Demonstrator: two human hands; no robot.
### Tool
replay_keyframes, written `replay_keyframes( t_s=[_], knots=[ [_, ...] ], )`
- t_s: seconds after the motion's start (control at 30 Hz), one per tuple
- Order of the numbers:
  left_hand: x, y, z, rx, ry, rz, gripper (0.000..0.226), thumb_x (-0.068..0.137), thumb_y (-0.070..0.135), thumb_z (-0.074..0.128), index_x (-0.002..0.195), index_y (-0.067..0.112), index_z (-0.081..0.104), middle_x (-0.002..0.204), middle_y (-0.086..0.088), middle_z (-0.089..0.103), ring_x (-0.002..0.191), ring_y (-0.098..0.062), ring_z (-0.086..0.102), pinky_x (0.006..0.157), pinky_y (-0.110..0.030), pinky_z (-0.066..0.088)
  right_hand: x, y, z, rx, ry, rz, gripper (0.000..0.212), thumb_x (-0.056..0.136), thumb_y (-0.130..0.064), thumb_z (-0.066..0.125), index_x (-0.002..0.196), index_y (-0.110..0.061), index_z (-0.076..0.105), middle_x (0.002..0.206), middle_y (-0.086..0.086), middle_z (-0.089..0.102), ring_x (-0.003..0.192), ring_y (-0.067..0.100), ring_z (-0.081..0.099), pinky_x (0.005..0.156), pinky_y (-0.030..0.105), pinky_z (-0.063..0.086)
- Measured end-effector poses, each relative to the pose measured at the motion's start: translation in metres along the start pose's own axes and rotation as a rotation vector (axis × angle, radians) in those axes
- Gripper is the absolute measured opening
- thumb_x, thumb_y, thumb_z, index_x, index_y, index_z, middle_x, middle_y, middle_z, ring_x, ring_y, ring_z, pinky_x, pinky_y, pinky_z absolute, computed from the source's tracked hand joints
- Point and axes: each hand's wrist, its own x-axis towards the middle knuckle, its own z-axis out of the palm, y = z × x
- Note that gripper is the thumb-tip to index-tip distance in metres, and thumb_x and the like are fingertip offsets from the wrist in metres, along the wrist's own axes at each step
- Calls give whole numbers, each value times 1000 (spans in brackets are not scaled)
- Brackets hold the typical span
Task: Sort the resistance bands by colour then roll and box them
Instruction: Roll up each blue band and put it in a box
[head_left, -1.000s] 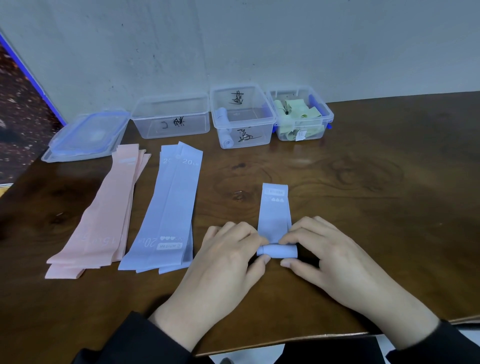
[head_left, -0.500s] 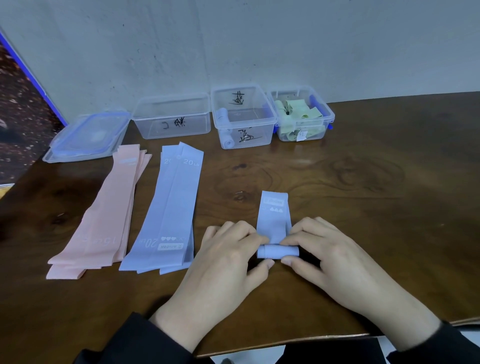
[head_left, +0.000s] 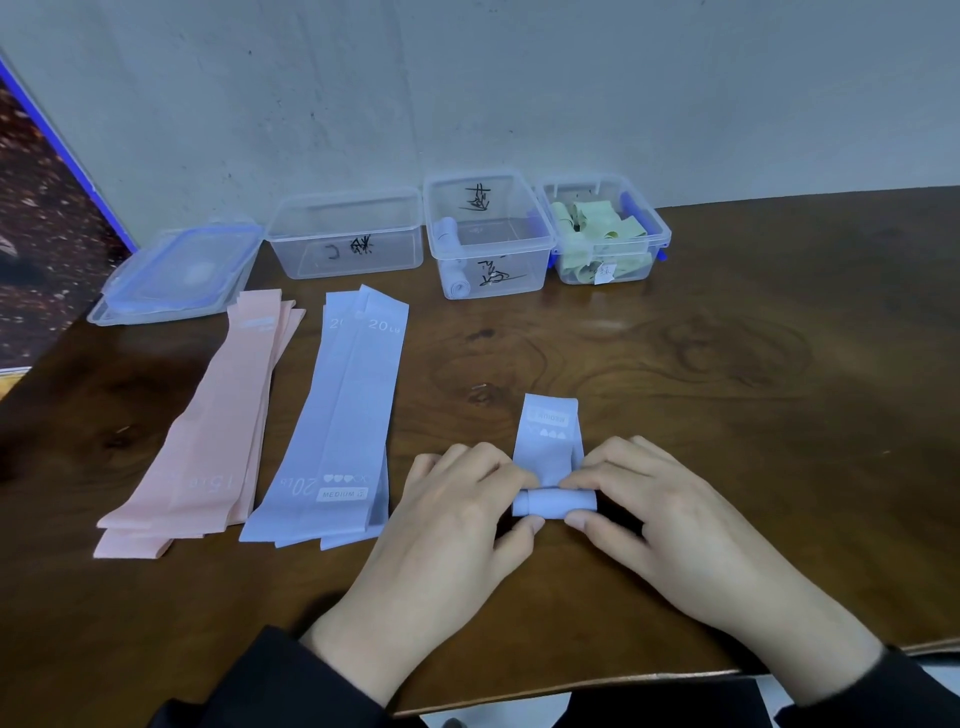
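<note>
The person is rolling a blue resistance band on the wooden table, near its front edge. The left hand and the right hand are each pinching an end of the rolled part, fingers curled over the top and thumbs tucked against the near side, while the unrolled tail is lying flat, pointing toward the boxes.

The band is looking thin, soft and light, a springy elastic likely to loosen if let go, so the two ends of the roll are probably the best places to be holding it, with steady pressure across its width.

Its tail is showing an upside-down "MEDIUM" tag. To the left, the flat blue stack is reading "20 LB" and "MEDIUM", and the pink stack is reading "15 LB". At the back, a middle clear box is holding rolled blue bands, the right-hand box is holding green ones, and the left box is showing nothing inside; their black handwritten marks are not legible. A pile of lids is sitting beside them.
</note>
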Motion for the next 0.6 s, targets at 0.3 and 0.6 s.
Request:
replay_keyframes(
  t_s=[0.3, 0.6],
  knots=[
    [0, -1, 1, -1, 22, -7, 37, 90, 52, 45, 115, 32, 64, 105, 18, 54, 96, -2, 47, 85, -29, 44, 0, 0, 0, 2, 1, -2, 32, 98, -52, 50, 115, -32, 69, 107, -24, 52, 95, 7, 53, 83, 28, 50],
    [-1, 0, 0, 20, 29, 1, 30, 95, 47, 49, 115, 31, 65, 104, 18, 51, 95, -4, 46, 85, -25, 39, 1, 0, -1, 23, -5, 3, 28, 94, -54, 54, 110, -34, 66, 108, -24, 53, 99, 9, 56, 84, 31, 51]
  ],
)
